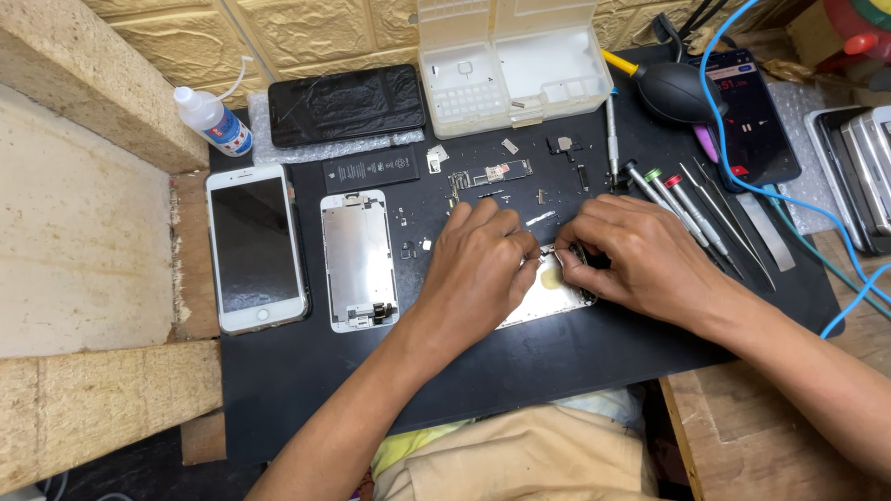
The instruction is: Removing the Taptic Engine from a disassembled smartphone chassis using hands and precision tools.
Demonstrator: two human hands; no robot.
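Silver, the opened phone housing [548, 299] lies on the black mat [306, 371] under both hands: the left hand [478, 269] presses it flat, the right hand [631, 260] pinches its upper edge. Farther back, a clear plastic parts box [515, 70] stands open, holding tiny bits, and a small white dropper bottle [213, 121] with a blue-red label lies far left.

White phone [255, 246] lies face up at the tabletop's [306, 371] left edge, a bare display frame [359, 260] just beside it. Behind: squeeze bottle [214, 121], cracked black phone [345, 104], flat battery [371, 170], clear parts box [512, 65]. Right: screwdrivers [677, 206], air blower [673, 91], lit phone [754, 116].
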